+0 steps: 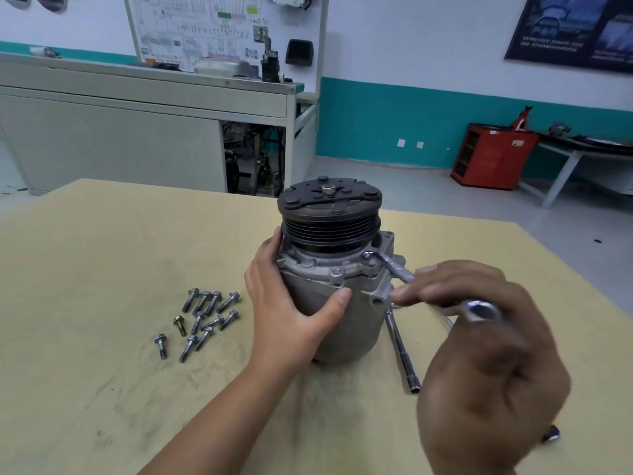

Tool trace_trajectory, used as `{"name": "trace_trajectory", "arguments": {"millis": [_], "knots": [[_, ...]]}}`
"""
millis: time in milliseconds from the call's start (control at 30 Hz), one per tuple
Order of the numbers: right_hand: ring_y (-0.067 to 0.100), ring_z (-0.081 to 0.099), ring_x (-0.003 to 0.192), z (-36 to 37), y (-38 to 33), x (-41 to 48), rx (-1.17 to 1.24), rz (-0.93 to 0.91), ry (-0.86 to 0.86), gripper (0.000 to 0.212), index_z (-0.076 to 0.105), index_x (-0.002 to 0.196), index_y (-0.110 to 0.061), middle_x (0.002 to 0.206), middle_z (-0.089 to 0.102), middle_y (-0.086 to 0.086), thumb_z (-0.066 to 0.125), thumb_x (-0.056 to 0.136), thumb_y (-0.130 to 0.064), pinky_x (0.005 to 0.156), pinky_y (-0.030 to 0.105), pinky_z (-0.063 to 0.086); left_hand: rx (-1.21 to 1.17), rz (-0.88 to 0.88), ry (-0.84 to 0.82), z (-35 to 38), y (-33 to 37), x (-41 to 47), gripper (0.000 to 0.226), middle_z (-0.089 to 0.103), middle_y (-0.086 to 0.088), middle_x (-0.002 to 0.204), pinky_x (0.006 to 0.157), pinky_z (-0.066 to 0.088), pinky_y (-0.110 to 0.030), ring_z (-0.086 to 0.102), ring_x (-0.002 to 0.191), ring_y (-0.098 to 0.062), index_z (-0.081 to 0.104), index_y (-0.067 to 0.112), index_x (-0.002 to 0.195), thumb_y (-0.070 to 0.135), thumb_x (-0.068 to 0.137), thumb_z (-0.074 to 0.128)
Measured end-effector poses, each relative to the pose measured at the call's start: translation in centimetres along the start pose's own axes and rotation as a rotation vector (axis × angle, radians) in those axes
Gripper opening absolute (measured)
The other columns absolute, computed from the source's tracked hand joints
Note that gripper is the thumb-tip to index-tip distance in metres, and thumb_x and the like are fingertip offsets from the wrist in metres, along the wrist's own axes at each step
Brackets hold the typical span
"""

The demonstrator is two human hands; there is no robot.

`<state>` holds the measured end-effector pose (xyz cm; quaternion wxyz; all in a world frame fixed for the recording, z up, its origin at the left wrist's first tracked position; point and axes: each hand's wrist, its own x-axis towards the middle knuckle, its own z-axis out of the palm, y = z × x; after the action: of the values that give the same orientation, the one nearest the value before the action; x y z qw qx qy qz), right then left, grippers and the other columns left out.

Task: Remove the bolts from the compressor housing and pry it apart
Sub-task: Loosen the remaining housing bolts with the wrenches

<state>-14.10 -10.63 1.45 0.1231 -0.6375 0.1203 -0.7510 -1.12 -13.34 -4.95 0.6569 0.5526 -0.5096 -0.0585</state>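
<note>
Nearest the camera, the right hand (pixel 486 354) curls its fingers and thumb round the near end of a ring spanner (pixel 397 269). The shaft slants away from the hand, and its far ring sits over a flange bolt (pixel 368 257) on the side of the housing facing that hand. Holding it by the far end probably gives the most leverage.

Just beyond the right hand, between it and the compressor, a socket extension bar (pixel 402 351) lies on the wooden table (pixel 102 371), within easy reach.

The left hand (pixel 287 303) grips the compressor housing (pixel 346 323), with the thumb across the front and the fingers wrapped behind. This likely braces it against the spanner's twist. The housing stands upright between the two hands, with the grooved clutch pulley (pixel 330 214) on top. Another bolt (pixel 337 273) sits in the flange just above the left thumb, so the unbolting looks unfinished.

Outward of the left hand, a cluster of removed bolts (pixel 202 320) lies loose on the table, well apart from the work.

Far beyond the right hand, a red cabinet (pixel 489 156) stands against the wall.
</note>
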Motion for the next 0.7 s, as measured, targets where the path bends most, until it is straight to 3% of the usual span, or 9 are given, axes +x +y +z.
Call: {"name": "trace_trajectory", "arguments": {"millis": [167,333,500,700], "knots": [[0.017,0.064,0.067,-1.9,1.6,1.6,0.130,0.262,0.219,0.046,0.066,0.074,-0.029,0.069,0.067,-0.011,0.033,0.095,-0.053,0.069,0.025,0.047,0.005,-0.016,-0.025,0.1,-0.5,-0.1,0.080,0.028,0.031,0.134,0.105,0.023,-0.017,0.025,0.132,-0.002,0.022,0.054,0.130,0.063,0.061,0.061],[0.012,0.051,0.051,-2.7,4.9,3.9,0.344,0.694,0.363,0.055,0.058,0.072,-0.017,0.055,0.057,-0.005,0.020,0.102,-0.043,0.049,0.019,0.039,0.013,-0.026,-0.028,0.1,-0.2,0.1,0.080,0.028,0.031,0.134,0.107,0.024,-0.023,0.025,0.132,-0.002,0.023,0.053,0.130,0.063,0.060,0.061],[0.006,0.032,0.037,-1.6,9.0,6.0,0.477,0.927,0.186,0.042,0.054,0.088,-0.013,0.050,0.044,-0.008,0.024,0.103,-0.037,0.038,0.016,0.028,0.004,-0.032,-0.020,0.1,-0.1,0.0,0.080,0.029,0.029,0.134,0.108,0.024,-0.024,0.026,0.132,-0.003,0.025,0.050,0.131,0.062,0.060,0.061],[0.002,0.028,0.032,0.3,12.4,7.6,0.458,1.154,-0.136,0.029,0.056,0.097,-0.008,0.049,0.042,-0.009,0.032,0.103,-0.023,0.030,0.014,0.019,0.010,-0.026,-0.012,0.2,-0.2,0.1,0.081,0.031,0.020,0.137,0.108,0.024,-0.024,0.028,0.133,-0.008,0.025,0.047,0.132,0.062,0.061,0.061]]}}
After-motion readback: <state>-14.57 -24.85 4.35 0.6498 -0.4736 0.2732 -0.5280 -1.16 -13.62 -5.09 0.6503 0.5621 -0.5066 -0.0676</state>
